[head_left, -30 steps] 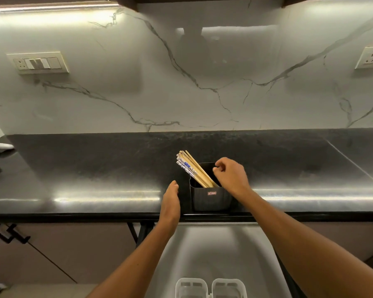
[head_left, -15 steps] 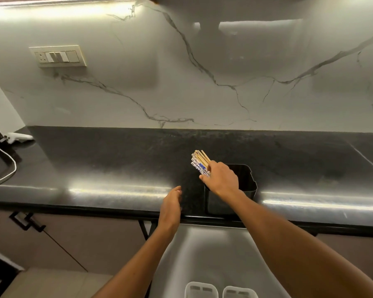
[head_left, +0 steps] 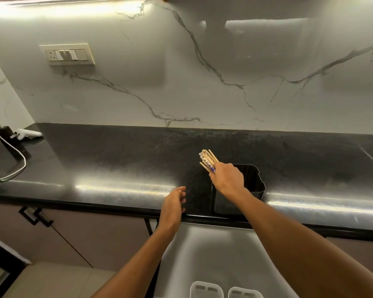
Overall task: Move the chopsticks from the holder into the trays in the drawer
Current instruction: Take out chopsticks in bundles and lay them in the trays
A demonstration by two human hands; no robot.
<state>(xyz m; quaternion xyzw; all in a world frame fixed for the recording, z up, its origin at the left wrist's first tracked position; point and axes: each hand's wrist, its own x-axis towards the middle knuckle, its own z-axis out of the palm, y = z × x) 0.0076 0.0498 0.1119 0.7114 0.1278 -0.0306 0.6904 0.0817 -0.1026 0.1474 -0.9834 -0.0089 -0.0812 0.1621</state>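
Many chopsticks [head_left: 207, 160] sit in one bunch, and the right hand [head_left: 228, 179] has its fingers [head_left: 213, 176] wrapped tight around them. The tops poke up and away past the fingers, and the low ends are hidden behind the hand, so I cannot tell if they are out of the black holder [head_left: 249, 183] yet. The holder stands just under and beside the fingers, near the front edge of the dark bench [head_left: 116, 164]. The left hand [head_left: 173, 204] hangs close by with loose, curled fingers and holds nothing. The sticks look light, thin, stiff and smooth, so some could slide out of the bunch or fan apart. I think a firm squeeze near the middle of the bunch is best. The clear trays [head_left: 206, 289] wait in the open drawer [head_left: 213, 254], far down below the fingers.
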